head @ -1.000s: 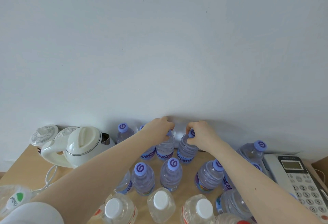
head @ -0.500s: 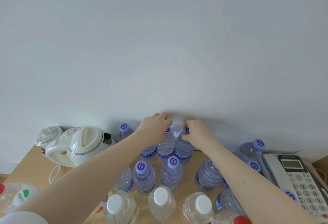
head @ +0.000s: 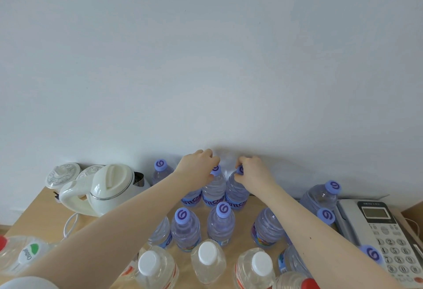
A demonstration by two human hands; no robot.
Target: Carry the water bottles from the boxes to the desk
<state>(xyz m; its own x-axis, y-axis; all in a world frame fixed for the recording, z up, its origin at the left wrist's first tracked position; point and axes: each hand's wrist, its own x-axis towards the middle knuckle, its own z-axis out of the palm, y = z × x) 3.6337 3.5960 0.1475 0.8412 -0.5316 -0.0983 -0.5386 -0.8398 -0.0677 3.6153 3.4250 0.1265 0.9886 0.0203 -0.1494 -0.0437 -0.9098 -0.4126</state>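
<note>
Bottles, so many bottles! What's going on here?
A person is reaching to the back of the desk, by the wall. Their left grip holds the purple cap of one upright bottle, and their right grip pinches the cap of the neighbouring bottle. Both stand on the desk. More purple-capped bottles and white-capped bottles stand in front, between a white kettle and a telephone.
</note>
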